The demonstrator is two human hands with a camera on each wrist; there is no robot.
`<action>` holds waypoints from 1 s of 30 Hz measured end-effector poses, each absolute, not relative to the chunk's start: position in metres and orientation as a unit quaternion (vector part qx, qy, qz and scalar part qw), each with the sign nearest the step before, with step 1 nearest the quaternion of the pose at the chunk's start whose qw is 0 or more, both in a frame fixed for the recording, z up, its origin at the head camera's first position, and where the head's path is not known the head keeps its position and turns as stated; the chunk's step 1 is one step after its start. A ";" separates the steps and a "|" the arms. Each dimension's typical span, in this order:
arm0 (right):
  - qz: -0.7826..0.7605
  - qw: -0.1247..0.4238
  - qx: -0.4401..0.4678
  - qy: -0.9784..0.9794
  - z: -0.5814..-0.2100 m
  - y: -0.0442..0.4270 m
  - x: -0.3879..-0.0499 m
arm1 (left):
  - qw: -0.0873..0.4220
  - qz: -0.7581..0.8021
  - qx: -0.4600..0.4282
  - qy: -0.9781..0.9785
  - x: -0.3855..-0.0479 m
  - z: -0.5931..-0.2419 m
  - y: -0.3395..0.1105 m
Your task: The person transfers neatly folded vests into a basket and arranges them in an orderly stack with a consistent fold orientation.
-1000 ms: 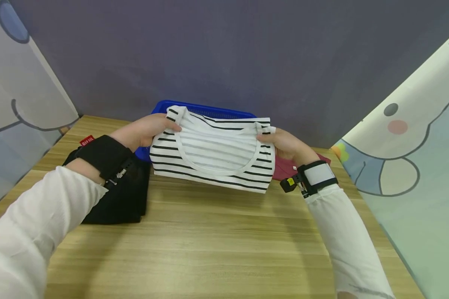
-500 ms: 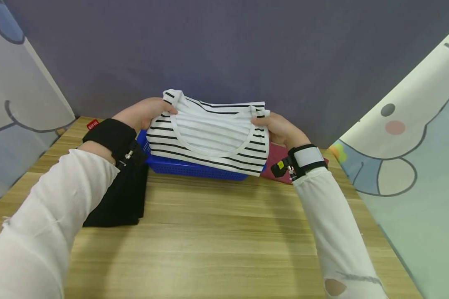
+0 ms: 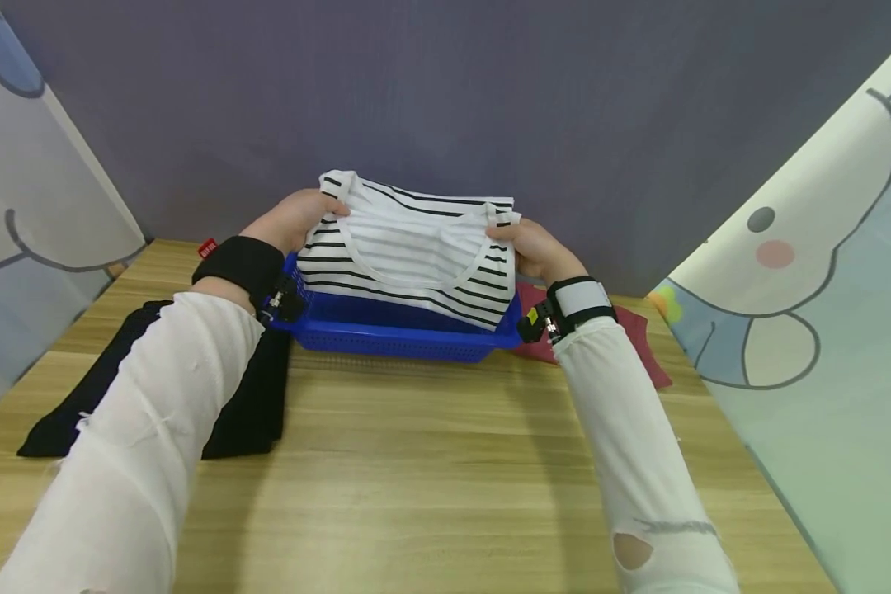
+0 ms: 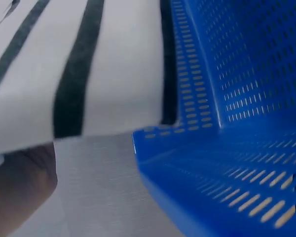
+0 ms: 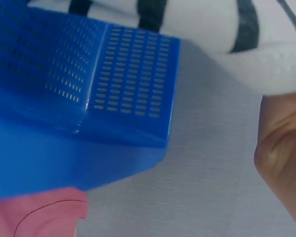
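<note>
A folded white shirt with black stripes (image 3: 408,280) hangs over the blue plastic basket (image 3: 393,340), its round neckline facing up. My left hand (image 3: 300,216) pinches the shirt at its left shoulder, thumb on top. At the right shoulder, my right hand (image 3: 538,247) pinches the cloth the same way. Both wrist views show the shirt's lower edge above the basket's perforated walls (image 4: 192,84). Part of the basket's inside shows below the shirt in the head view; its back is hidden behind the cloth.
Black folded cloth (image 3: 248,412) lies on the wooden table (image 3: 416,470), left of the basket and partly under my left forearm. Dark red cloth (image 3: 642,346) lies to the right, partly behind my right wrist. A grey wall (image 3: 445,99) rises right behind the basket.
Both hands have carried the striped shirt away from me and up in the head view, from in front of the basket to over it. More of the basket's front and inside now shows.
</note>
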State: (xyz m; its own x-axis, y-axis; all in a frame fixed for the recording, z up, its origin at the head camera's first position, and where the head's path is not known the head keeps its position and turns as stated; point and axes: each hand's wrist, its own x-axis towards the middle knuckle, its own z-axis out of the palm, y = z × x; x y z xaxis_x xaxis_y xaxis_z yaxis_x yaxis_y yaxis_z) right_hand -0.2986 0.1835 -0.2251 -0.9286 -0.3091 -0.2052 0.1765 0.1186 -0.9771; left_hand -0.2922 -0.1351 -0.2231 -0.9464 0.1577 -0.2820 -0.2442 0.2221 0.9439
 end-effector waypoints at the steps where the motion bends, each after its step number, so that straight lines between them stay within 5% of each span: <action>1: -0.665 0.180 -0.043 0.724 -0.226 0.183 -0.300 | 0.156 0.622 -0.028 0.767 -0.294 -0.225 -0.135; 30: -0.654 0.211 0.019 0.726 -0.262 0.167 -0.318 | 0.182 0.556 -0.079 0.807 -0.311 -0.264 -0.129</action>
